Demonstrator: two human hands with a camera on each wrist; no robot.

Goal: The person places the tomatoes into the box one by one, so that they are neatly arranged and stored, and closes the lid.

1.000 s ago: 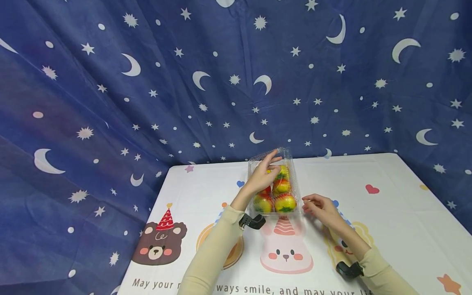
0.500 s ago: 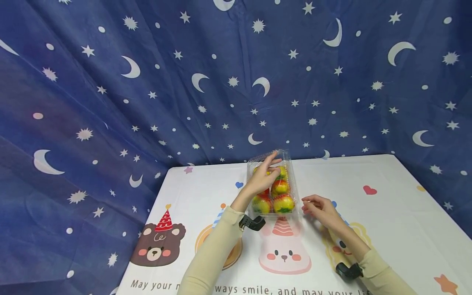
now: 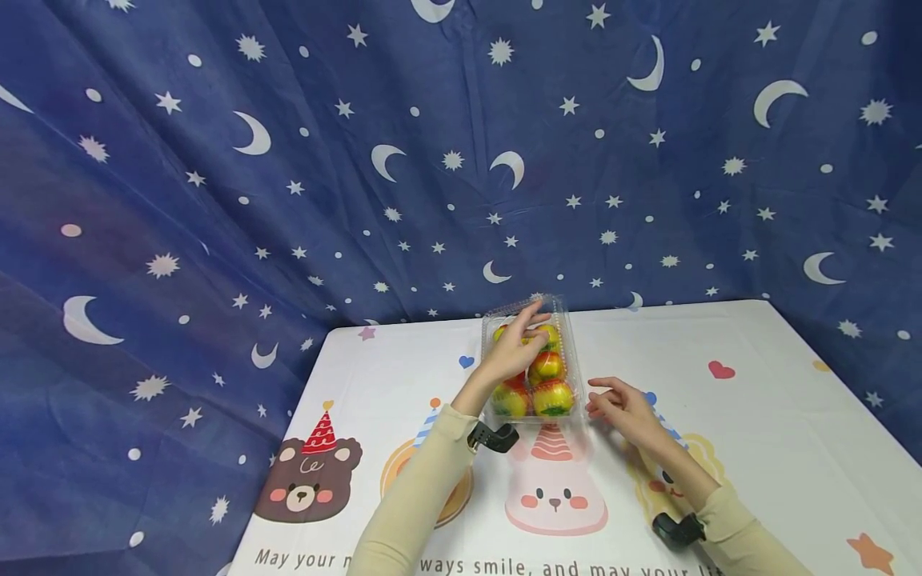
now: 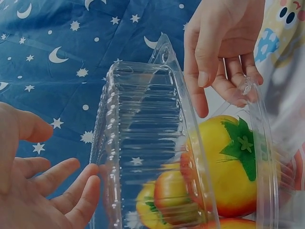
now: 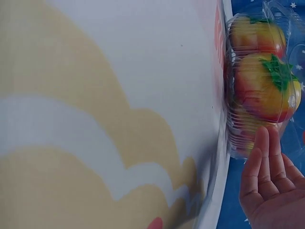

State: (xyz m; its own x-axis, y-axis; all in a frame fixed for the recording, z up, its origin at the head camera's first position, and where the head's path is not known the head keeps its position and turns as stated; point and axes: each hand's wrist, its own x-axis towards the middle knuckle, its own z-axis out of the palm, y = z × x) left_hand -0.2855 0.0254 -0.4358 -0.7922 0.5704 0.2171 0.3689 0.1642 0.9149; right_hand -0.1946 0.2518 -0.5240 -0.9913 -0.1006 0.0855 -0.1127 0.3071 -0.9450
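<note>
A clear plastic clamshell box (image 3: 574, 352) at the back of the table holds several yellow-red artificial fruits (image 3: 553, 398) with green leafy tops. Its ribbed lid (image 4: 147, 114) stands partly raised over the fruits in the left wrist view. My left hand (image 3: 513, 352) reaches over the box, fingers spread, and its fingertips rest against the lid's outside. Just right of the box, my right hand (image 3: 625, 412) has loosely bent fingers. The right wrist view shows that hand's fingers (image 5: 265, 148) extended at the box's side; whether they touch it I cannot tell.
A white tablecloth (image 3: 792, 416) printed with cartoon animals and lettering covers the table. Directly behind its far edge hangs a dark blue curtain (image 3: 324, 200) with moons and stars.
My left hand and the lid's far edge have come down very slightly. The right hand stays beside the box almost unmoved, and the head view has shifted a little.
</note>
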